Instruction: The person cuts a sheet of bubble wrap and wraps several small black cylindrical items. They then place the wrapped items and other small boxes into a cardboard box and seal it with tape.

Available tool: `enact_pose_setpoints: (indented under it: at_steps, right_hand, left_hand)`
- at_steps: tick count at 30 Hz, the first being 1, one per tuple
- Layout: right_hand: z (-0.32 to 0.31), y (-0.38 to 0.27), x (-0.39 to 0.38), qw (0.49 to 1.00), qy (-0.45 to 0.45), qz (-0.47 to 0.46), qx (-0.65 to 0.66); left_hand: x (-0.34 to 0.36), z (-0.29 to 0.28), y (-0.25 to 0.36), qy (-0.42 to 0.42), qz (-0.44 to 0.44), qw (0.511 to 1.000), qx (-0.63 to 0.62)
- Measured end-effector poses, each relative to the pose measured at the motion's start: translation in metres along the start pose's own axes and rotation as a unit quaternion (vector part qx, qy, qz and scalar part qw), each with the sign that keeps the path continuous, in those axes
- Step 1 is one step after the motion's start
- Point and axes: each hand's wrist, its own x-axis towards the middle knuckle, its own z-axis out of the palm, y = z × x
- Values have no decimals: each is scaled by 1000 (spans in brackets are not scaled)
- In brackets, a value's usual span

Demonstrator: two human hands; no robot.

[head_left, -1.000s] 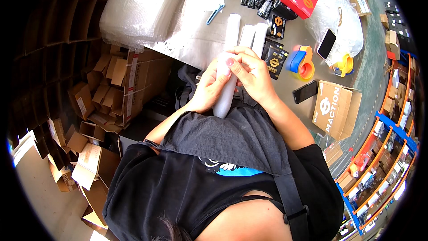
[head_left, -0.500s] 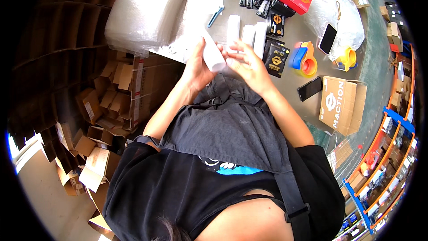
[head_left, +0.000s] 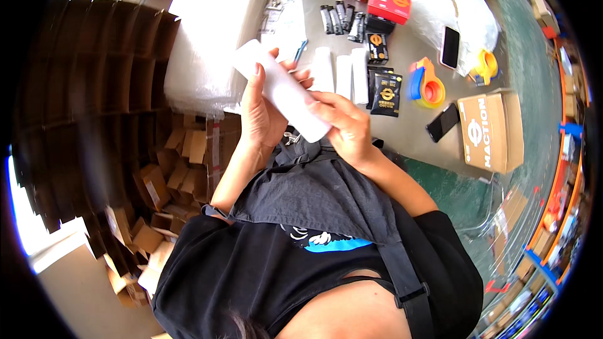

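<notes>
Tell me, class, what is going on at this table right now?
A person holds a long white packet in both bare hands above a grey table. The left hand grips its upper part; the right hand pinches its lower end. On the table lie three more white packets, black sachets, a red box, two tape dispensers, two phones and an open cardboard box.
</notes>
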Motion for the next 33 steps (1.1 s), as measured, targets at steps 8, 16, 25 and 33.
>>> enact_pose_setpoints:
  at_steps: [8,16,25,33]
  right_hand:
    - [-34,44,-13,962,-92,177,-184]
    - [-354,71,-133,481,186,378,-769]
    - [-281,-112,-116,626,73,347,-695]
    - [3,-119,-22,820,-261,191,-472]
  left_hand:
    - [141,-158,-49,67,67,927,362]
    - [225,-264,-105,-84,95,540,832]
    - [183,-233,-53,-159,196,624,739]
    - [54,-141,25,-303,-319,866,238]
